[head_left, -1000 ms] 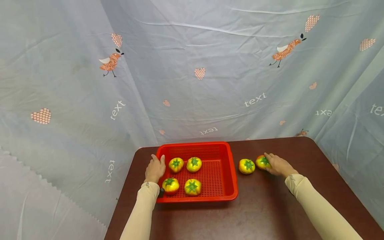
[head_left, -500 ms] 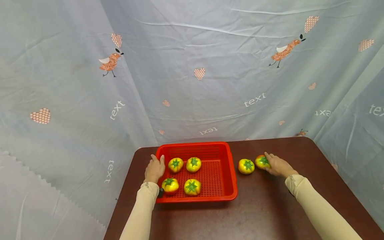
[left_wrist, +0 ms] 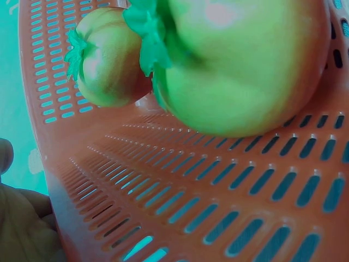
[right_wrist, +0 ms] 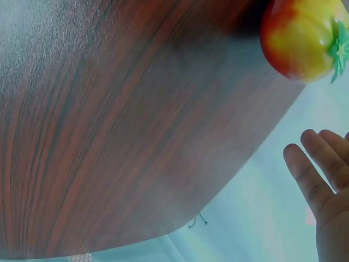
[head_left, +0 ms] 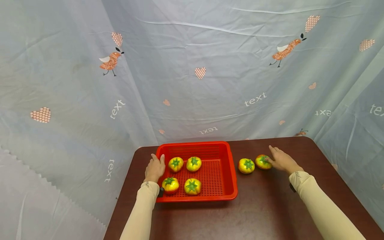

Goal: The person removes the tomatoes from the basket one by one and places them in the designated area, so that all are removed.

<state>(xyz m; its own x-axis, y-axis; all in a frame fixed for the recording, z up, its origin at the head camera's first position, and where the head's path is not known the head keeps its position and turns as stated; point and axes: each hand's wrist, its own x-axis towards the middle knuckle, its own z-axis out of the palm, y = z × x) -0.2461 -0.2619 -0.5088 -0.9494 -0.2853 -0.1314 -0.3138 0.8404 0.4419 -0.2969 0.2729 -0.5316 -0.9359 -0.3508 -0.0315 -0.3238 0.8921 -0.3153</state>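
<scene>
My left hand [head_left: 154, 169] rests at the left rim of a red slotted plastic basket [head_left: 233, 180], its fingers relaxed along the outside. The left wrist view shows part of this hand [left_wrist: 24, 224] beyond the basket wall. Several yellow-red tomatoes with green leafy tops lie inside, among them a front-left tomato [head_left: 170, 186]. To the right of the basket, two more stand on the table: a nearer tomato [head_left: 246, 166] and a right-hand tomato [head_left: 262, 162]. Beside the latter, my right hand [head_left: 283, 161] has its fingers spread and holds nothing; the right wrist view shows them straight, apart from the tomato [right_wrist: 300, 38].
The dark brown wooden table [head_left: 210, 221] has rounded far corners. A pale grey-blue curtain [head_left: 180, 116] printed with birds and hearts hangs close behind it and along both sides.
My right hand has let go of the right-hand tomato, spread its fingers and drawn back slightly to the right. The left hand, basket and tomatoes have stayed in place.
</scene>
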